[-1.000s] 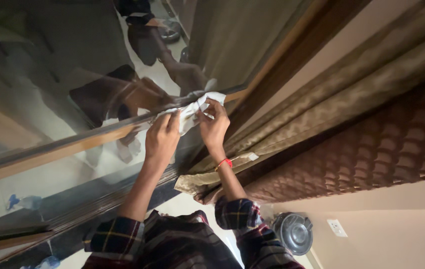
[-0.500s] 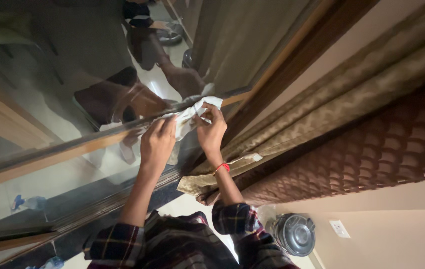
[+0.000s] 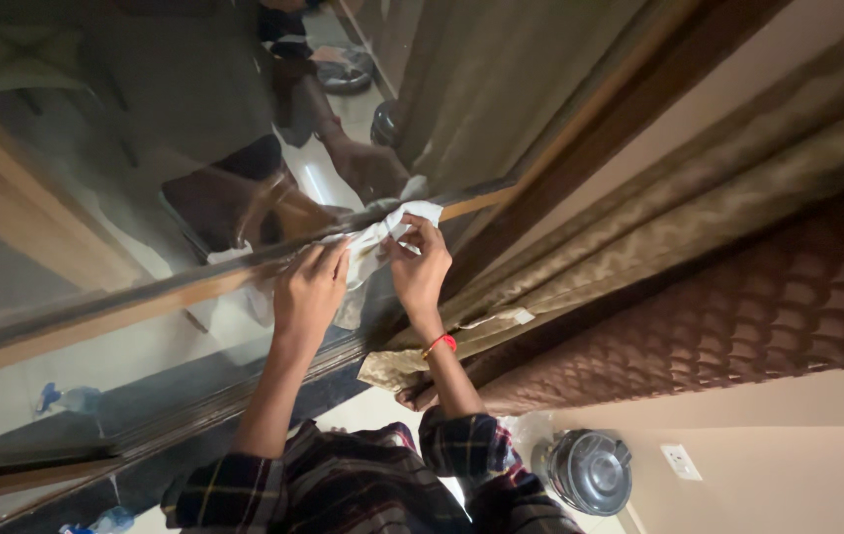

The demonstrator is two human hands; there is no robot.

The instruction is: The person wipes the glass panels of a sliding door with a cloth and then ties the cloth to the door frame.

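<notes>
Both my hands hold a crumpled white cloth [image 3: 389, 229] against the wooden frame rail [image 3: 145, 302] of a glass door. My left hand [image 3: 309, 289] grips the cloth's lower left part, fingers curled over it. My right hand [image 3: 420, 265], with a red thread band on the wrist, pinches the cloth's upper right part. The glass pane [image 3: 194, 119] above the rail mirrors my arms and the cloth.
Gold-brown curtains [image 3: 639, 198] hang just right of my hands, with a quilted brown panel [image 3: 738, 316] beside them. A round steel pot [image 3: 588, 471] and a wall socket [image 3: 681, 461] lie at the lower right. A blue spray bottle [image 3: 66, 399] shows at the lower left.
The view drifted slightly; my hands stay on the cloth at the rail, and my left hand has slid a little left and down along it.
</notes>
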